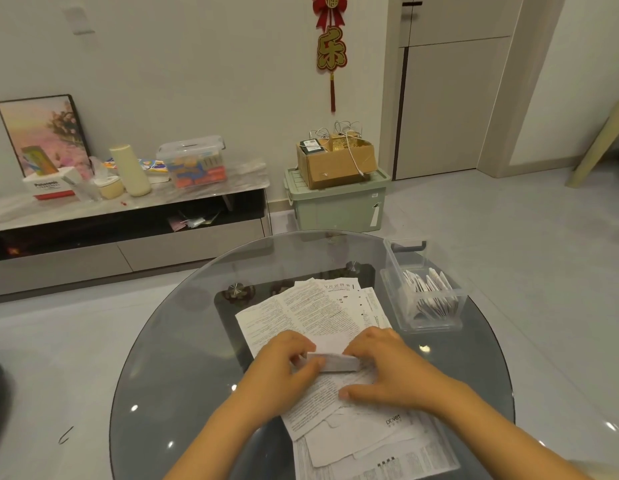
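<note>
Both hands, left hand and right hand, pinch the folded leaflet by its ends; its long axis runs left-right between the fingers.

Soft, even indoor light from overhead, small white glints across the round dark glass table, faint shadows, slight overall softness, wide-angle bending at the edges

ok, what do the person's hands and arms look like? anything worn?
Left hand and right hand are bare: no gloves, rings or watch visible. Left forearm and right forearm are bare too, no sleeve in view. No markings or cables.
</note>
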The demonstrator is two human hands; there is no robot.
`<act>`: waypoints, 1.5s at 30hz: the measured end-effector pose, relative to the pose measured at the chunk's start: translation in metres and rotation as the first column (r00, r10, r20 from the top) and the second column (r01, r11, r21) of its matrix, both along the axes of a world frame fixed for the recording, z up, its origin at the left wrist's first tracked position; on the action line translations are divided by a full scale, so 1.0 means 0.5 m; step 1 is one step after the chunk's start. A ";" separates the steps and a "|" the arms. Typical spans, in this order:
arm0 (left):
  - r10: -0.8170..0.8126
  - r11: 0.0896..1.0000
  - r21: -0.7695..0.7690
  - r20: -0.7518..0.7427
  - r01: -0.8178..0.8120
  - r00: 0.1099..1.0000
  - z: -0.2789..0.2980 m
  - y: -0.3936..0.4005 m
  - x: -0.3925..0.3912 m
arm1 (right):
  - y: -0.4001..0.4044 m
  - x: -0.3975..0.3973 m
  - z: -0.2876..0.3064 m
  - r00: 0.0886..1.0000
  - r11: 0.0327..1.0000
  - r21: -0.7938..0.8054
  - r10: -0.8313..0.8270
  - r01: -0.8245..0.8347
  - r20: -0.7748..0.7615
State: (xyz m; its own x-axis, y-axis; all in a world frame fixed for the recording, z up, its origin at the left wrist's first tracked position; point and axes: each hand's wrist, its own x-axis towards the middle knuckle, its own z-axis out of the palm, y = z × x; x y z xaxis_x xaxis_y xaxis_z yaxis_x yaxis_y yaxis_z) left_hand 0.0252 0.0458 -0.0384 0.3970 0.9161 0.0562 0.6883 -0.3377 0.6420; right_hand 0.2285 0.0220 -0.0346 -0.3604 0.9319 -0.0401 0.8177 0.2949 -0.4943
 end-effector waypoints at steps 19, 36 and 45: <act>-0.057 0.992 0.102 -0.178 0.076 0.982 -0.031 0.010 0.012 | 0.022 -0.028 -0.029 0.992 0.977 0.191 -0.108 0.094 0.066; -0.103 0.968 0.194 -0.263 0.157 0.959 0.003 -0.002 0.018 | 0.004 -0.012 -0.011 0.977 0.955 0.289 0.009 -0.072 0.214; 0.064 0.966 0.241 0.120 -0.091 0.991 0.066 -0.001 0.074 | -0.010 0.026 0.051 0.994 0.900 0.424 -0.111 0.105 -0.011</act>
State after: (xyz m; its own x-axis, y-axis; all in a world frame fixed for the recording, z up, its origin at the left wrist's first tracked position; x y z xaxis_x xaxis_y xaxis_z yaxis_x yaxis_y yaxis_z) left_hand 0.0623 0.0454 -0.0053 0.3040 0.8965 0.3224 0.6481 -0.4426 0.6197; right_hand 0.2416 0.0169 -0.0094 -0.2586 0.8954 0.3625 0.8622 0.3831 -0.3313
